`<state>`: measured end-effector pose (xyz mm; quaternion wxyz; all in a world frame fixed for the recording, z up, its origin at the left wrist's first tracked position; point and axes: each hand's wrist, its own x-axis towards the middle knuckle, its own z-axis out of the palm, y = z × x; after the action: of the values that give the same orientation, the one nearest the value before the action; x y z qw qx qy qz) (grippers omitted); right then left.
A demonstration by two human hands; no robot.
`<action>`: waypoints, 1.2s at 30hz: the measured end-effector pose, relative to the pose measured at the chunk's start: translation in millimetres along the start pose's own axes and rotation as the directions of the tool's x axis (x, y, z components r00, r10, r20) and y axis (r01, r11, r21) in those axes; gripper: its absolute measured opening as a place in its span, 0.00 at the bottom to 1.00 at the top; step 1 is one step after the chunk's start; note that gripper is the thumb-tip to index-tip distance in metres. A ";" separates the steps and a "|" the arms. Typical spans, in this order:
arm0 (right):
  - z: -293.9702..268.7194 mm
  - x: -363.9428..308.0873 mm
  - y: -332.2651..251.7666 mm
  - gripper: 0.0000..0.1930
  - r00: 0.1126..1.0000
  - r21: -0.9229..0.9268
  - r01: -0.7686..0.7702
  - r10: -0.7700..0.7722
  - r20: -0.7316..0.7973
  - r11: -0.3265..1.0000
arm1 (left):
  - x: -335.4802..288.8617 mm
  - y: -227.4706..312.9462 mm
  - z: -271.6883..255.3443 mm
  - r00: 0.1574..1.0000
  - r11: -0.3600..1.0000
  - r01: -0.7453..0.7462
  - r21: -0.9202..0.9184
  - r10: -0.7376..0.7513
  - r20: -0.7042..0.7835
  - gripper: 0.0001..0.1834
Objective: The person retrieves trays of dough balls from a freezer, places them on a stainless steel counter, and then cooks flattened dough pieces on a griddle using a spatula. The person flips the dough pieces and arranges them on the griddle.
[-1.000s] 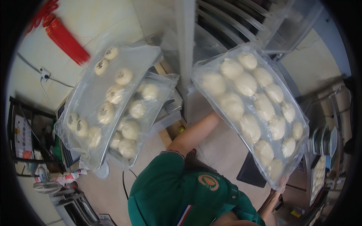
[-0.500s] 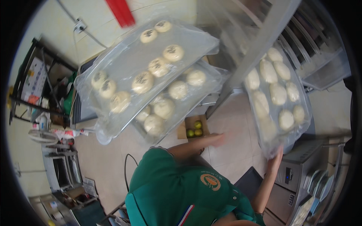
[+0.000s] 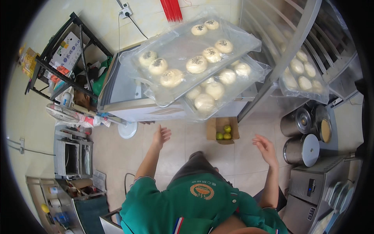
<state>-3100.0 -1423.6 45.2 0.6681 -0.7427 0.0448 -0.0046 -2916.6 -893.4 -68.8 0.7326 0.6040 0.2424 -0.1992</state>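
Head view: both hands are empty. The left grip (image 3: 161, 136) hangs above the pale tiled floor (image 3: 185, 134), fingers spread apart; the right grip (image 3: 265, 149) has its fingers apart and loosely bent, touching nothing. Ahead of both grips and well apart from them, a rectangular silver metal tray (image 3: 183, 45) under clear plastic film carries round cream dough buns (image 3: 196, 64), most with dark flecks on top. It partly overlaps a second film-covered silver tray (image 3: 237, 85) of plain round cream buns (image 3: 214, 90), nearer the right grip; both seem to rest on the grey-topped, white-fronted tabletop (image 3: 117, 93).

Ahead and right of the right grip, a third film-wrapped tray (image 3: 306, 94) of smooth pale buns (image 3: 305, 83) sits among the rails of a tall grey metal rack (image 3: 287, 52). One tray thus looks placed in the rack, while two lie outside it; whether the third is fully seated, I cannot tell.
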 end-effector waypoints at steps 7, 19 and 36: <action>70.2 83.0 -101.1 0.19 0.977 0.046 0.158 -0.150 -0.150 0.986 | -4.8 191.2 45.1 0.880 0.839 -0.451 -0.305 0.474 0.005 0.49; 134.2 323.3 -90.8 0.18 0.921 0.403 0.001 0.156 -0.356 0.915 | 30.6 259.3 69.3 0.935 0.911 -0.172 -0.375 0.271 0.228 0.24; 355.1 342.5 -234.1 0.20 0.897 0.513 0.216 0.038 -0.440 0.831 | 51.6 387.9 -155.8 0.928 0.854 -0.005 -0.520 0.197 0.315 0.23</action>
<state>-2721.1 -1072.0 221.4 0.8246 -0.5008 0.1532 -0.2138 -2666.2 -666.4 182.5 0.9074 0.3538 0.1168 -0.1947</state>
